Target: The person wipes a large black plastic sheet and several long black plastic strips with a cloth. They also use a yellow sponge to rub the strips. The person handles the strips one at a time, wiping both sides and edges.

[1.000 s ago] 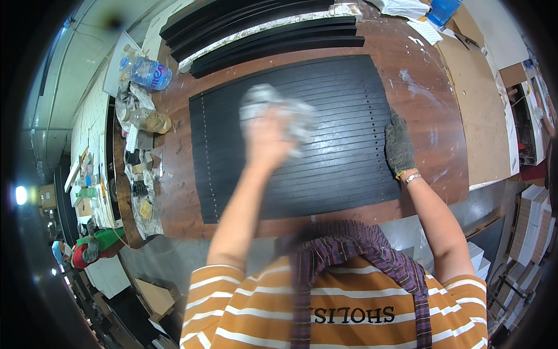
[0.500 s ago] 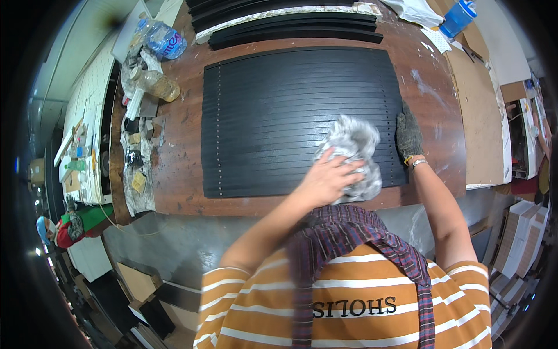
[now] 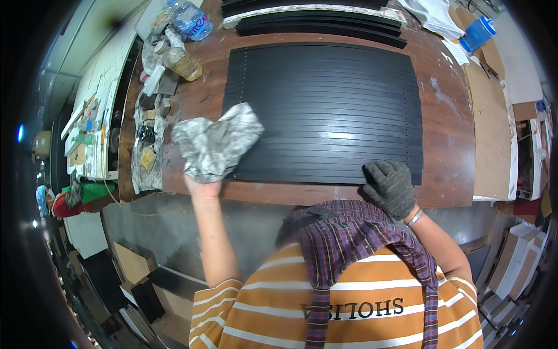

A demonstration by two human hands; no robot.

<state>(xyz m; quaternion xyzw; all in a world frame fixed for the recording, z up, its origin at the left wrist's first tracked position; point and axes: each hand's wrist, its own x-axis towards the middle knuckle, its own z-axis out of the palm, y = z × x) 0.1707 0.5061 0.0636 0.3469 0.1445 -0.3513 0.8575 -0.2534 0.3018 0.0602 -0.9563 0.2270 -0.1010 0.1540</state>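
A black slatted panel (image 3: 325,110) lies flat on the brown table (image 3: 442,116), with a row of small dots down each side. My bare left hand (image 3: 203,187) is closed on a crumpled grey-and-white rag (image 3: 218,142), which hangs over the panel's front left corner and hides it. On my right hand (image 3: 390,185) is a dark grey knitted glove. Its bent fingers rest on the panel near the front right corner, with the thumb at the front edge; its fingertips are partly hidden.
Black strips (image 3: 319,26) lie behind the panel. Along the left side stand a large clear bottle (image 3: 190,20) and a smaller bottle with yellowish liquid (image 3: 181,63), near small blocks and stained sheeting. A blue bottle (image 3: 478,34) is at the back right. Another person (image 3: 75,198) is far left.
My left hand has carried the rag from the panel's right part to its front left corner. My right hand has shifted from the panel's right edge to its front edge.
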